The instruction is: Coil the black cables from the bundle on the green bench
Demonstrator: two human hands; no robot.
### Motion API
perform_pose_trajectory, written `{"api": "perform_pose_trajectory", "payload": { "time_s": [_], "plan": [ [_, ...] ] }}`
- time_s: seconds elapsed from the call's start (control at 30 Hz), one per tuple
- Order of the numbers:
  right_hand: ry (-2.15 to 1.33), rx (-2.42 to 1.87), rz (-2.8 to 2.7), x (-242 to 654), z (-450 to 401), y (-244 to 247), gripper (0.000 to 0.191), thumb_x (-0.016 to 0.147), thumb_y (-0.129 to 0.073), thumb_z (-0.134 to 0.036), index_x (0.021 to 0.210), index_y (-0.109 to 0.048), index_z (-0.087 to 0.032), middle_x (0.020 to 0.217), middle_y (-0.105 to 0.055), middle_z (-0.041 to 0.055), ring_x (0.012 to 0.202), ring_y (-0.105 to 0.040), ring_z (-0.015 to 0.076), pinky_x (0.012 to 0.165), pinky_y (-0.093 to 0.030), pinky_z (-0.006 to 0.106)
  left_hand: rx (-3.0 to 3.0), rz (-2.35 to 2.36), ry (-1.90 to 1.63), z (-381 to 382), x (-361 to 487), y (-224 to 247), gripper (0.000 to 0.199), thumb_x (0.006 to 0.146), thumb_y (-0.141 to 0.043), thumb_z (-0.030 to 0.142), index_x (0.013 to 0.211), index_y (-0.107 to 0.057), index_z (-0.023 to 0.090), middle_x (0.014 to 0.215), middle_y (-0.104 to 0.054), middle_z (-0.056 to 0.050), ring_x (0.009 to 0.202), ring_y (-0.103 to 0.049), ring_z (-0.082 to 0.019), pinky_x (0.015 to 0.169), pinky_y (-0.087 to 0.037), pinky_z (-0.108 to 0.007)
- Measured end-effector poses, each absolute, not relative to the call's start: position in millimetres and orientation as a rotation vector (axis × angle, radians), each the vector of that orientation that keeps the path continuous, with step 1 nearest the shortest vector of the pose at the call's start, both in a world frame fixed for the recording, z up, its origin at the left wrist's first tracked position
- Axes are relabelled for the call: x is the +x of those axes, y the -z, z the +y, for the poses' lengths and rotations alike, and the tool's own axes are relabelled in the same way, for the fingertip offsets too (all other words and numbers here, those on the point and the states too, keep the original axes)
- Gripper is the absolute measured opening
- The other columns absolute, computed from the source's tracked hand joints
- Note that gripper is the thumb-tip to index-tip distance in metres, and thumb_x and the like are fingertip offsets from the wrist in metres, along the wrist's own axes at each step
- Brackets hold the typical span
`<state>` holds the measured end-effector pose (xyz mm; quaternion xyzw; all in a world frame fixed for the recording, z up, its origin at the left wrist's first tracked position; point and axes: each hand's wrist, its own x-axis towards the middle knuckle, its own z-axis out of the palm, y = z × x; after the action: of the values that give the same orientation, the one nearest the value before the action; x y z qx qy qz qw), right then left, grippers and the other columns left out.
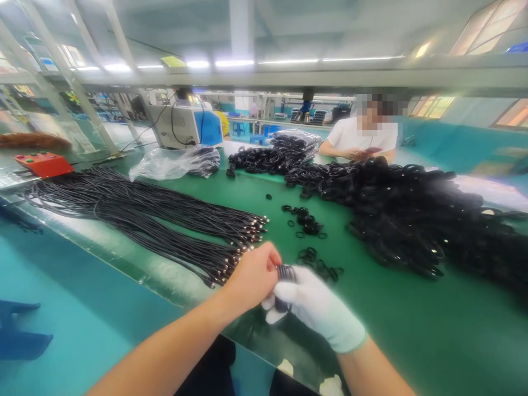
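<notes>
My right hand (307,297), in a white glove, is closed around a coiled black cable (285,273). The coil's loops stand out above and below the gloved fingers. My left hand (258,275) is bare and meets the coil from the left, its thumb and fingers pinched at the coil's upper edge; the fingertips are partly hidden. Just left of it lie the connector ends of long straight black cables (165,212), spread in two bundles along the bench. Small black rings (309,220) lie loose on the green mat (264,206) beyond my hands.
A large heap of coiled black cables (396,203) covers the right side. Behind are a smaller heap (264,159), bagged coils (295,144) and a clear plastic bag (165,164). A red control box (44,165) sits far left. Across the bench sits a person (346,135).
</notes>
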<state>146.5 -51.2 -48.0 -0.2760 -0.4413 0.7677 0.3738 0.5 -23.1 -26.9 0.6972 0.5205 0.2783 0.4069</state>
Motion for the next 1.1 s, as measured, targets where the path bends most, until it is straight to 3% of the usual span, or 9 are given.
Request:
{"api": "perform_pose_trajectory", "payload": {
  "time_s": [0.17,0.4,0.57,0.73,0.9,1.0,1.1],
  "plan": [
    [-1.933,-0.845,-1.175,142.1,-51.1,47.9,0.022,0.072,-0.071,-0.029,0.075,-0.061,-0.010,0.068,-0.060,0.0040,0.053,-0.058,0.0101,0.046,-0.049,0.019,1.854,1.385,-0.648,-21.1,-1.1,34.5,0.007,0.071,-0.055,0.017,0.078,-0.057,0.019,0.066,-0.062,0.003,0.060,-0.056,-0.012,0.050,-0.037,-0.019],
    [-2.031,-0.719,-1.058,141.3,-53.3,55.3,0.035,0.073,-0.071,-0.032,0.098,-0.060,-0.010,0.082,-0.063,0.0084,0.075,-0.064,0.0179,0.063,-0.057,0.032,1.933,1.407,-0.698,-26.6,-3.0,27.2,0.012,0.073,-0.051,0.013,0.078,-0.060,0.020,0.068,-0.064,0.002,0.063,-0.057,-0.013,0.058,-0.040,-0.022],
    [-2.048,-0.734,-1.066,141.9,-53.5,54.2,0.031,0.073,-0.071,-0.025,0.097,-0.060,-0.010,0.079,-0.061,0.0058,0.069,-0.061,0.0145,0.062,-0.057,0.030,1.875,1.404,-0.726,-25.5,-0.9,32.9,0.008,0.071,-0.054,0.015,0.076,-0.058,0.019,0.065,-0.062,0.003,0.060,-0.056,-0.012,0.054,-0.039,-0.021],
    [-2.049,-0.818,-1.016,140.0,-53.7,52.7,0.029,0.071,-0.072,-0.028,0.089,-0.059,-0.010,0.076,-0.060,0.0060,0.067,-0.062,0.0161,0.058,-0.056,0.031,1.789,1.387,-0.684,-19.5,3.5,36.9,0.004,0.069,-0.057,0.019,0.073,-0.056,0.018,0.064,-0.062,0.002,0.058,-0.056,-0.012,0.050,-0.039,-0.020],
    [-2.051,-0.779,-0.905,161.8,-45.4,57.0,0.032,0.072,-0.072,-0.030,0.094,-0.061,-0.010,0.076,-0.060,0.0062,0.065,-0.062,0.0165,0.058,-0.055,0.032,1.847,1.271,-0.631,-5.5,-5.1,30.4,0.015,0.072,-0.058,0.022,0.086,-0.060,0.018,0.069,-0.063,0.002,0.058,-0.057,-0.012,0.052,-0.040,-0.021],
    [-1.854,-0.737,-0.707,200.2,-34.7,54.7,0.032,0.073,-0.072,-0.033,0.097,-0.061,-0.013,0.075,-0.062,0.0047,0.069,-0.064,0.0175,0.059,-0.055,0.031,1.963,1.308,-0.644,10.4,-15.8,31.6,0.017,0.079,-0.055,0.032,0.087,-0.060,0.018,0.078,-0.064,0.000,0.062,-0.058,-0.013,0.056,-0.042,-0.022],
    [-1.562,-0.849,-0.527,234.3,-27.6,47.2,0.033,0.072,-0.073,-0.033,0.097,-0.062,-0.014,0.089,-0.067,0.0099,0.089,-0.066,0.0260,0.073,-0.057,0.038,2.106,1.374,-0.563,24.0,-12.3,42.0,0.015,0.082,-0.052,0.030,0.080,-0.060,0.018,0.075,-0.064,0.000,0.065,-0.057,-0.014,0.060,-0.042,-0.024]
  ]
}}
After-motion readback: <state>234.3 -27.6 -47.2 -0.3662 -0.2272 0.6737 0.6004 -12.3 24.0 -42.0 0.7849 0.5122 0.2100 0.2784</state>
